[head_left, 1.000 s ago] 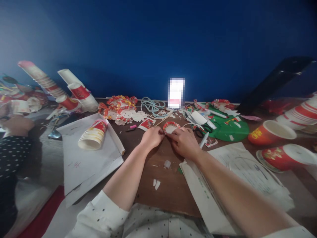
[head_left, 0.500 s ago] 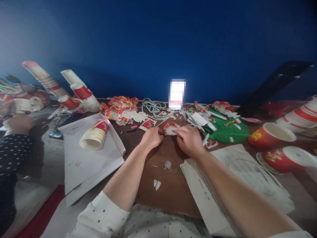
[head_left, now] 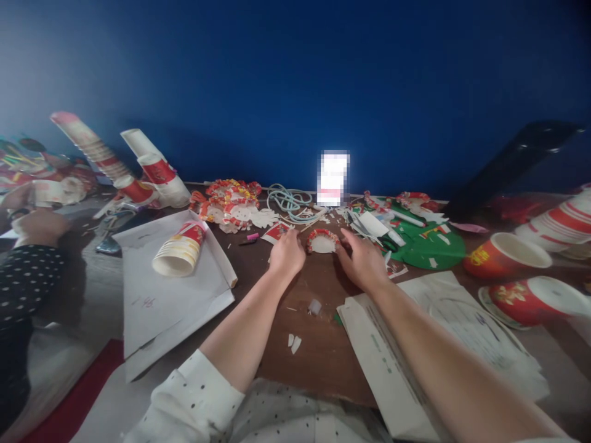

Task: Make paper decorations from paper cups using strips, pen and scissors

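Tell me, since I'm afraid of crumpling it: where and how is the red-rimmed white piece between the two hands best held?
I'd pinch the red-rimmed white piece lightly at both ends of its arched rim, coming from left and right. The rim looks thicker than the white middle, and the left hand and right hand flank those ends.

The left hand point(head_left: 287, 253) hides its fingertips, a co-worker's hand point(head_left: 45, 225) is blurred, and the screen point(head_left: 333, 178) is pixelated.
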A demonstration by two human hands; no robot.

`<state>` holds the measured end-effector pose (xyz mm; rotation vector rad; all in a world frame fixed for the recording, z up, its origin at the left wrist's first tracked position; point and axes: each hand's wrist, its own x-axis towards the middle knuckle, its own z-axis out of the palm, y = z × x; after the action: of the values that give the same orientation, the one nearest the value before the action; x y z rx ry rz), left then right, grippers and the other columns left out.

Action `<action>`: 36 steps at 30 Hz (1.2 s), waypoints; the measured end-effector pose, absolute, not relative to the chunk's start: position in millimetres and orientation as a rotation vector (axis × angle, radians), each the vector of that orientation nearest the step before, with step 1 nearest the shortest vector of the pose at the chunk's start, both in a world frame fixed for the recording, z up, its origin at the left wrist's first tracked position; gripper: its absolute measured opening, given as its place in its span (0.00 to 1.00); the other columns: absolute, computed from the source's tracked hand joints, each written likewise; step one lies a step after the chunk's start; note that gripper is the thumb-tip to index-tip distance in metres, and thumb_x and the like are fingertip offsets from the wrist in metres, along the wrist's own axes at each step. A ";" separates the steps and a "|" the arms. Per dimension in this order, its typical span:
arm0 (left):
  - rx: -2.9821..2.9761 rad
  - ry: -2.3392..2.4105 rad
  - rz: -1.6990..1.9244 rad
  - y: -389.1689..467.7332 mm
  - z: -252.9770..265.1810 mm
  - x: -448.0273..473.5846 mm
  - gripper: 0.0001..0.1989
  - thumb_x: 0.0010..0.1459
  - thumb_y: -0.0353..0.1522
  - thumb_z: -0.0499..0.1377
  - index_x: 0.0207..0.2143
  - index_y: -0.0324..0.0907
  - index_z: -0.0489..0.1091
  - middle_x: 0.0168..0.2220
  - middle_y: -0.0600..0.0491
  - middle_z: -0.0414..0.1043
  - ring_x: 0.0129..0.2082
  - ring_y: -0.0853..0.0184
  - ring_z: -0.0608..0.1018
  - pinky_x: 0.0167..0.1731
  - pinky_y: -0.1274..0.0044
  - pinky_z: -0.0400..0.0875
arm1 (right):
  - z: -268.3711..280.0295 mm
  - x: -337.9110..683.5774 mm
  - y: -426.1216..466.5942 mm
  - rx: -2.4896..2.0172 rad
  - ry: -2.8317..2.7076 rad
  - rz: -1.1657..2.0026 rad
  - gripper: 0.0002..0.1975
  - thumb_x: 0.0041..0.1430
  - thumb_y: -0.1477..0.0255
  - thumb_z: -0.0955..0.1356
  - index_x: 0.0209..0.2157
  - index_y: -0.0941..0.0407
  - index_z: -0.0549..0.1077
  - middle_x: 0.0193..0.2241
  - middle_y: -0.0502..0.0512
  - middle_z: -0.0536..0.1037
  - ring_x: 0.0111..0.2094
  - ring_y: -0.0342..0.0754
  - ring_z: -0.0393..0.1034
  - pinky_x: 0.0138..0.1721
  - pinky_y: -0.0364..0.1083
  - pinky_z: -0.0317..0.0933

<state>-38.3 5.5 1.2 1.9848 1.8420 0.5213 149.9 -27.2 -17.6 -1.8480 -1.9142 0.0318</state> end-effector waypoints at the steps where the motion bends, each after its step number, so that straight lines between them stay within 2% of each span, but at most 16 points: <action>1: 1.991 1.836 0.507 5.4 0.7 -37.7 0.20 0.65 0.28 0.46 0.56 0.36 0.68 0.53 0.40 0.74 0.54 0.56 0.76 0.52 0.70 0.68 | -17.7 149.3 -27.5 -1.847 -1.923 0.027 0.24 0.66 0.65 0.62 0.60 0.60 0.69 0.48 0.63 0.80 0.48 0.59 0.74 0.50 0.54 0.62; 18: 2.025 1.836 0.470 4.8 -0.6 -36.1 0.20 0.62 0.27 0.50 0.55 0.38 0.69 0.51 0.41 0.75 0.51 0.56 0.77 0.50 0.71 0.69 | -20.2 146.9 -28.1 -1.768 -1.979 0.039 0.23 0.65 0.67 0.62 0.59 0.60 0.70 0.48 0.63 0.80 0.49 0.58 0.74 0.51 0.55 0.63; 25: 2.362 1.836 0.724 -4.0 5.5 -36.0 0.22 0.61 0.24 0.48 0.53 0.43 0.74 0.51 0.44 0.71 0.53 0.57 0.70 0.53 0.69 0.67 | -20.2 154.7 -24.4 -1.760 -1.867 0.004 0.23 0.62 0.72 0.61 0.57 0.61 0.71 0.46 0.62 0.81 0.46 0.56 0.75 0.51 0.53 0.64; 31: 2.709 1.510 0.415 -9.9 2.9 -23.8 0.18 0.65 0.28 0.48 0.47 0.42 0.76 0.51 0.44 0.69 0.53 0.54 0.66 0.53 0.65 0.63 | -19.8 158.5 -23.3 -1.761 -1.863 0.003 0.23 0.60 0.72 0.62 0.57 0.60 0.72 0.46 0.61 0.81 0.46 0.58 0.75 0.50 0.55 0.65; 36: 2.744 1.473 0.337 -11.3 0.8 -17.2 0.19 0.68 0.31 0.46 0.49 0.42 0.75 0.52 0.44 0.70 0.54 0.54 0.65 0.54 0.63 0.60 | -19.8 158.3 -23.0 -1.757 -1.879 0.006 0.22 0.61 0.72 0.62 0.56 0.60 0.73 0.46 0.61 0.81 0.45 0.57 0.76 0.50 0.54 0.65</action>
<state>-17.2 -11.3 0.8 2.7442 1.4733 0.3368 158.3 -23.0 -19.8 -1.7567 -1.8786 0.0063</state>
